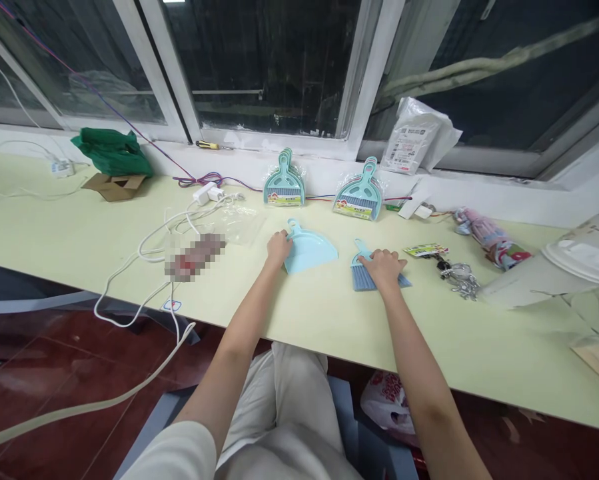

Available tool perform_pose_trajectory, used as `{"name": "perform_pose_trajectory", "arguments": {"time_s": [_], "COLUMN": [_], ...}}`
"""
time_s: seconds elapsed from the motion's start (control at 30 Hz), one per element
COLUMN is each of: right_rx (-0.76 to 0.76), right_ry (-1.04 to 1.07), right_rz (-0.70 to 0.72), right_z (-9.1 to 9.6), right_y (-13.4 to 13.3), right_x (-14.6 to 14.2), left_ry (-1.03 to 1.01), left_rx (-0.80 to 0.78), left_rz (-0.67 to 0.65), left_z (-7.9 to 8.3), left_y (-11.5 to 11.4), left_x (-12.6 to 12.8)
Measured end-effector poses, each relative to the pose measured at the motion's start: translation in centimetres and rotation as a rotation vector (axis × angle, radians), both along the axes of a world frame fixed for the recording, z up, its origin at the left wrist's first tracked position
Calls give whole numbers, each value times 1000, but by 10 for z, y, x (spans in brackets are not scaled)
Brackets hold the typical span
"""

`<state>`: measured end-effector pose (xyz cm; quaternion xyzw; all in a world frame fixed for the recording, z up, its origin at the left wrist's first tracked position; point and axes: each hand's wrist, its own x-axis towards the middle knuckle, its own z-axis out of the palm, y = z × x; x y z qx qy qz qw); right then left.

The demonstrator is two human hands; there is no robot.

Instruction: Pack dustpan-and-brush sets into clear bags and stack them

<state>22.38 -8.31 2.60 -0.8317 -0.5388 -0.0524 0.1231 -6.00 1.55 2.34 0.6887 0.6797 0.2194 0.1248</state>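
A small light-blue dustpan (310, 251) lies flat on the pale yellow table (329, 320). My left hand (278, 248) rests at its left edge, fingers curled around the rim near the handle. A small blue hand brush (366, 270) lies to the right of the dustpan. My right hand (384, 267) lies flat on its bristles, fingers spread. Two packaged dustpan-and-brush sets (284, 181) (359, 193) lean against the window ledge behind them.
White cables and a charger (206, 195) trail across the table's left part, by a clear plastic bag (242, 223). A green bag on cardboard (113, 153) sits far left. Keys with a tag (452, 267), a folded umbrella (489, 237) and white packages (574, 263) lie right.
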Motion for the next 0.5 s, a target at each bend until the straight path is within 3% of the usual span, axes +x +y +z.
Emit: {"name": "perform_pose_trajectory", "arguments": {"time_s": [0.1, 0.23, 0.33, 0.5], "right_rx": [-10, 118, 182, 142], "right_ry": [49, 197, 255, 240], "right_rz": [44, 112, 204, 353], "right_z": [4, 12, 12, 0], "right_y": [1, 2, 4, 9], "right_x": [-3, -11, -24, -38], "left_ry": [-36, -73, -33, 97], "left_rx": [-13, -42, -25, 112], "left_rz": [-7, -90, -303, -735], "left_z": [-1, 0, 1, 0], "left_y": [0, -11, -28, -50], "left_x": [1, 17, 40, 65]}}
